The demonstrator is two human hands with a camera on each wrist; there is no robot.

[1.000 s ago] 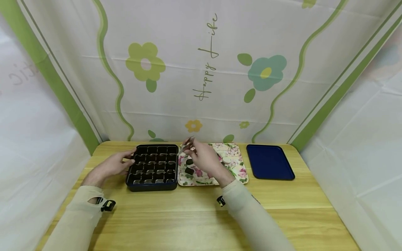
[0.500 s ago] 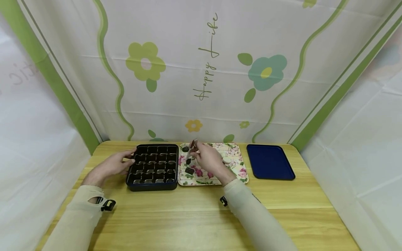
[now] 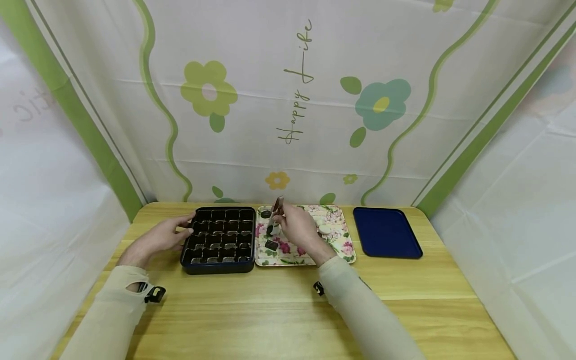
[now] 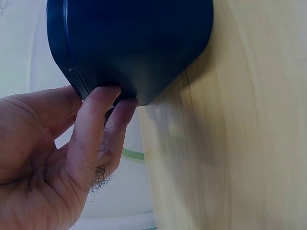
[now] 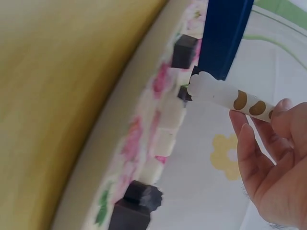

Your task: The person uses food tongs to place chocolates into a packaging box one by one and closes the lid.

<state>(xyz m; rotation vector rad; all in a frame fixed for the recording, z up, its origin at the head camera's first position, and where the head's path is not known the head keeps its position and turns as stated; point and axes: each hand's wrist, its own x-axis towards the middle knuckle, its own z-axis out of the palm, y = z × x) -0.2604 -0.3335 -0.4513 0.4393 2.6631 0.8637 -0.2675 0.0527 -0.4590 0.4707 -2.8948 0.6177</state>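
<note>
My left hand (image 3: 164, 236) holds the left side of a dark blue box (image 3: 218, 268), with fingertips on its wall (image 4: 129, 52) in the left wrist view. The box has a black insert divided into several square compartments. My right hand (image 3: 300, 229) pinches small white tongs (image 3: 272, 220) with brown spots and a paw-shaped tip (image 5: 206, 87). Their tip points down at a small dark chocolate-like piece (image 5: 184, 93) on the flowered tray (image 3: 288, 261); whether it is gripped cannot be told. Nearby lie a dark square piece (image 3: 271, 245) and a dark round piece (image 3: 266, 214).
White pieces (image 3: 324, 229) lie on the tray's right part, partly hidden behind my right hand. A dark blue lid (image 3: 388, 232) lies flat farther right on the wooden table (image 3: 252, 315). A printed curtain (image 3: 252, 150) hangs behind the table.
My right hand has moved slightly right with the tongs, from beside the box's edge to the dark piece on the tray, uncovering the round piece behind. My left hand and the box have stayed still.
</note>
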